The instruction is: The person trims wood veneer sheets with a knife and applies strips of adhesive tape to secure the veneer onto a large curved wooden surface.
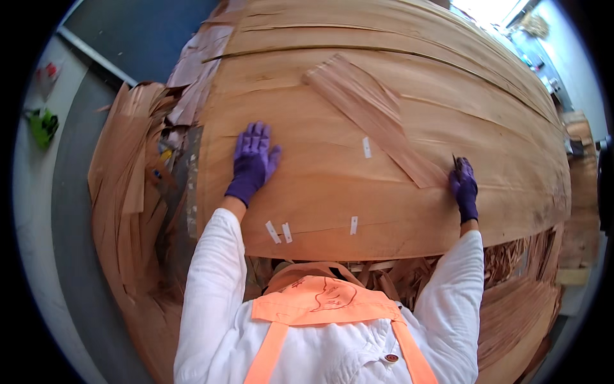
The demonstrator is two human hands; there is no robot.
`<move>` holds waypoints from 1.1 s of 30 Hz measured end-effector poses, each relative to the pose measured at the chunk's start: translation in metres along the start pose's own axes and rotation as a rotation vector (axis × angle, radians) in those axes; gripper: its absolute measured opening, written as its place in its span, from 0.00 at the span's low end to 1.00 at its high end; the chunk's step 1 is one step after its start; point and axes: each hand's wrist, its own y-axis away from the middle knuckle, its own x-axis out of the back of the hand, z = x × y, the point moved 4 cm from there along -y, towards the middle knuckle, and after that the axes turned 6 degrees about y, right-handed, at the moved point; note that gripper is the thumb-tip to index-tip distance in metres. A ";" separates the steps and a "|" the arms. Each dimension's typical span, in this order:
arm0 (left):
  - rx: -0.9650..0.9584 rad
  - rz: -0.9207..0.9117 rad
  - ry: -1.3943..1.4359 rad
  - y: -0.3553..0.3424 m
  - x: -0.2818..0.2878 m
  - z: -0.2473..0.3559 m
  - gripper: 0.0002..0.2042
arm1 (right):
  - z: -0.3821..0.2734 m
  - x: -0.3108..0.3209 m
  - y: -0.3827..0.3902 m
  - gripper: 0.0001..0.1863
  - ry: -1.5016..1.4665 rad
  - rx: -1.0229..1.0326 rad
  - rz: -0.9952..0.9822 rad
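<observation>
A large sheet of thin tan wood veneer [307, 185] spreads in front of me, with lengthwise ripples and cracks. My left hand [252, 160], in a purple glove, lies flat on its left part with the fingers stretched out. Near the right side, my gloved right hand [464, 185] is closed around a thin, dark, pointed tool [455, 162]; its exact kind is too small to make out. A loose, darker strip of veneer [377, 121] lies slantwise on the sheet, its lower end close to my right hand. Short white tape pieces [366, 147] stick to the surface.
Torn veneer scraps [128, 211] are heaped along the left side, and more scraps [518, 313] lie at the lower right. A dark blue panel [150, 35] stands at the far left. On the left floor is a green object [43, 127].
</observation>
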 end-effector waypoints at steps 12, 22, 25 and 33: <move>0.080 -0.056 0.018 0.003 0.020 0.009 0.31 | -0.002 0.001 -0.001 0.24 -0.042 -0.015 -0.121; 0.135 -0.129 0.109 0.006 0.035 0.011 0.35 | -0.004 0.000 -0.013 0.19 -0.127 -0.039 -0.206; 0.156 -0.147 0.121 0.006 0.035 0.015 0.35 | 0.000 0.001 -0.012 0.18 -0.193 -0.222 -0.248; 0.140 -0.201 0.262 0.000 0.061 0.017 0.33 | -0.117 0.042 -0.020 0.13 -0.303 -0.194 0.007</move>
